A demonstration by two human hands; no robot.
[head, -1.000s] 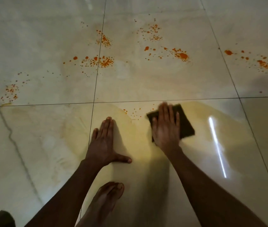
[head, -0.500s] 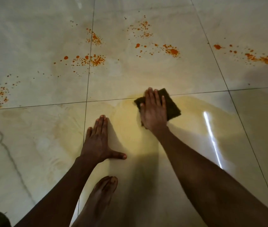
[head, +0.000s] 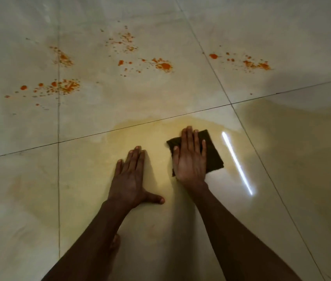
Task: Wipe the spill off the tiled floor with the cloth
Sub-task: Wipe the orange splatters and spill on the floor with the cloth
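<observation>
**Inspector:** Position of cloth (head: 211,151)?

**Assistant:** Flat on the floor (head: 282,179), pinned under the right hand (head: 190,159), palm spread open. Left hand (head: 129,179) splayed flat, bracing.

**Inspector:** Remaining spill (head: 163,65)?

**Assistant:** Orange spatter lies ahead, beyond the grout line; right hand nearer.

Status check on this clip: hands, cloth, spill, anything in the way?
Right hand flat on dark cloth, pressing it to the tile. Left hand braced on floor, empty. Orange splatters ahead untouched. Nothing in the way.
</observation>
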